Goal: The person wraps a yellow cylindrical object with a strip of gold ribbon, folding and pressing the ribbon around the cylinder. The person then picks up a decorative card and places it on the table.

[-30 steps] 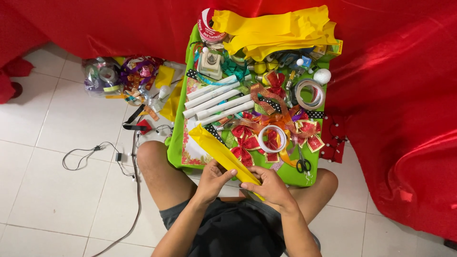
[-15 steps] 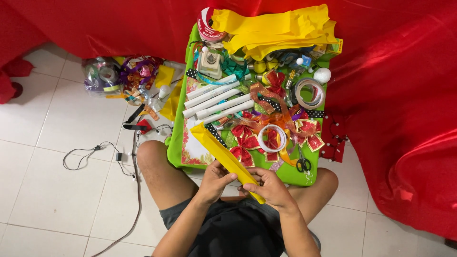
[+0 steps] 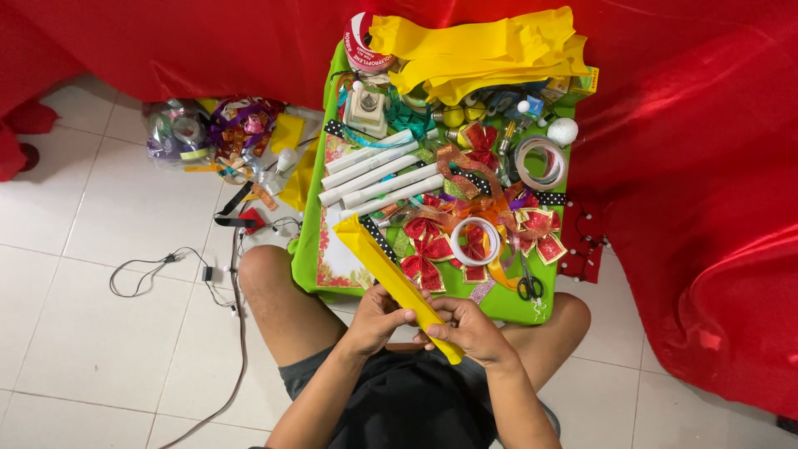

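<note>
- We hold a long yellow folded strip point(image 3: 397, 281) in both hands; it runs on a slant from the near edge of the green tray point(image 3: 306, 258) down toward our lap.
- Left hand point(image 3: 378, 314): fingers closed around the strip's middle, from its left side.
- Right hand point(image 3: 467, 328): fingers clamped on the strip's lower end, touching the left hand's fingertips.
- On the tray just beyond: white paper rolls point(image 3: 378, 175), red bows point(image 3: 428, 249), a tape ring point(image 3: 476, 241), scissors point(image 3: 529, 284), and yellow sheets point(image 3: 482, 50) at the far end.
- Left of the tray, on the tiled floor point(image 3: 100, 349): a bag of ribbons point(image 3: 212, 133) and a thin cable point(image 3: 158, 270).
- Red cloth point(image 3: 706, 208) lies behind and to the right.
</note>
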